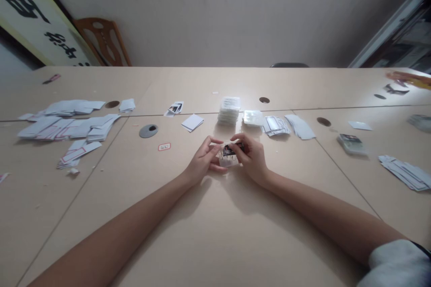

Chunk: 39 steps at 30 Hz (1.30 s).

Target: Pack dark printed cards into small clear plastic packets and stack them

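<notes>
Between my hands, above the middle of the table, is a small clear plastic case point(228, 161). My left hand point(203, 160) is closed around its left side, fingers above and below. A dark printed card point(230, 149) lies at the top of the case. My right hand point(253, 158) pinches the card's right end against the case with thumb and forefinger. Whether the card is inside the case or on top of it, I cannot tell. Just beyond stand a tall stack of clear cases point(229, 114) and a lower pile of cases point(253, 119).
White cards point(192, 122) and picture cards point(174, 108) lie left of the stack. Piles of paper slips point(69, 128) spread across the far left. To the right are more cards point(276, 126), white strips point(299, 126) and a case with a picture point(352, 144). Cable holes point(264, 100) pierce the table.
</notes>
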Motion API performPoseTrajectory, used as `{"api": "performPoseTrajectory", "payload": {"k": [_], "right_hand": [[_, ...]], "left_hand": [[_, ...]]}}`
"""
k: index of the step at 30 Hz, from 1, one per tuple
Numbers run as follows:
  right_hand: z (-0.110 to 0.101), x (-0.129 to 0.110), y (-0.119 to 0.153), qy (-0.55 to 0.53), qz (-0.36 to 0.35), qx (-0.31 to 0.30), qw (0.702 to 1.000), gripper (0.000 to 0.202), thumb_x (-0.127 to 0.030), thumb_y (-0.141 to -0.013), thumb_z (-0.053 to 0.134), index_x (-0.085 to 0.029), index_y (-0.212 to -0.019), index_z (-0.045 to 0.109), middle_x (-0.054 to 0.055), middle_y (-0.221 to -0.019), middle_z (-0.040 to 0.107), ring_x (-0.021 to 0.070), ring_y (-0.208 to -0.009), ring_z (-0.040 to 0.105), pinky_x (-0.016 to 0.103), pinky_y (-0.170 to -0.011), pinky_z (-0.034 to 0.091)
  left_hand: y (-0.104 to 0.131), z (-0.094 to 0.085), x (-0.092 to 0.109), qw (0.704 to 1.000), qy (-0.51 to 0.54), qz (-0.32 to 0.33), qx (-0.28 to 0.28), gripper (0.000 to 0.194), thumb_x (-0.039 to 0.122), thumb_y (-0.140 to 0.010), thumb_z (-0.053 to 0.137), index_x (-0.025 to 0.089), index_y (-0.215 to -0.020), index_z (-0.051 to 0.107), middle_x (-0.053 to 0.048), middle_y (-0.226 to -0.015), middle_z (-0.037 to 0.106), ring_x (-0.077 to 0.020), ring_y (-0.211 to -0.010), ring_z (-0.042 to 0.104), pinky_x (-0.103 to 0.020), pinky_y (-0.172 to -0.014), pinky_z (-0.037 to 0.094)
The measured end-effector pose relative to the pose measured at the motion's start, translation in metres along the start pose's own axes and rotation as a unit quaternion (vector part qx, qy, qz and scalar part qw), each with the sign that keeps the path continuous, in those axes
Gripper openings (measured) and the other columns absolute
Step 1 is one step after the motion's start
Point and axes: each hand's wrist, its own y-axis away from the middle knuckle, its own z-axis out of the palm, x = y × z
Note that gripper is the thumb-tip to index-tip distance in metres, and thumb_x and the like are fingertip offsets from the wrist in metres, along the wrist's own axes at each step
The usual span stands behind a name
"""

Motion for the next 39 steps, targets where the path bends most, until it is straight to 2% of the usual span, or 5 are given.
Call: {"api": "performPoseTrajectory", "payload": {"k": [4, 13, 20, 26, 39], "right_hand": [[0.0006, -0.0017, 0.0017, 0.006, 0.002, -0.008, 1.0, 0.007, -0.029, -0.089, 0.061, -0.023, -0.086, 0.057, -0.006, -0.055, 0.052, 0.0118, -0.048, 0.05, 0.025, -0.05, 0.039], [-0.0003, -0.0014, 0.0046, 0.013, -0.011, -0.01, 1.0, 0.008, -0.028, -0.09, 0.059, -0.025, -0.09, 0.052, -0.005, -0.061, 0.058, 0.0109, -0.047, 0.05, 0.024, -0.048, 0.038], [-0.0006, -0.0033, 0.004, 0.019, -0.024, -0.024, 0.999, 0.006, -0.028, -0.091, 0.056, -0.025, -0.089, 0.051, -0.005, -0.061, 0.056, 0.0112, -0.048, 0.051, 0.024, -0.05, 0.038], [0.0006, -0.0032, 0.0051, 0.013, -0.018, -0.019, 1.0, 0.009, -0.024, -0.09, 0.056, -0.024, -0.084, 0.049, -0.006, -0.059, 0.05, 0.0108, -0.049, 0.049, 0.024, -0.05, 0.037], [0.0008, -0.0002, 0.0058, 0.01, -0.009, -0.011, 1.0, 0.015, -0.023, -0.088, 0.057, -0.023, -0.08, 0.044, -0.006, -0.061, 0.047, 0.0102, -0.052, 0.045, 0.023, -0.05, 0.035]], "left_hand": [[0.0003, -0.0001, -0.0003, 1.0, -0.004, -0.003, -0.004, 0.04, 0.052, -0.084, 0.064, 0.021, -0.103, 0.047, -0.001, -0.09, 0.061, -0.0146, -0.064, 0.069, -0.032, -0.059, 0.061], [0.0016, -0.0008, 0.0002, 0.999, 0.01, -0.002, -0.04, 0.046, 0.054, -0.081, 0.068, 0.021, -0.103, 0.047, -0.004, -0.097, 0.064, -0.0223, -0.076, 0.074, -0.034, -0.062, 0.062], [0.0012, 0.0, -0.0006, 1.0, -0.002, 0.002, -0.029, 0.045, 0.056, -0.081, 0.066, 0.021, -0.104, 0.049, -0.003, -0.094, 0.063, -0.0197, -0.072, 0.073, -0.032, -0.06, 0.062], [0.001, 0.0016, 0.0002, 0.999, 0.007, 0.004, -0.031, 0.041, 0.053, -0.08, 0.069, 0.02, -0.094, 0.05, 0.003, -0.078, 0.059, -0.0083, -0.054, 0.061, -0.031, -0.062, 0.061], [-0.0033, -0.0037, -0.0003, 1.0, 0.003, -0.01, -0.023, 0.044, 0.05, -0.08, 0.07, 0.017, -0.104, 0.055, -0.006, -0.091, 0.067, -0.0149, -0.072, 0.068, -0.027, -0.062, 0.06]]}}
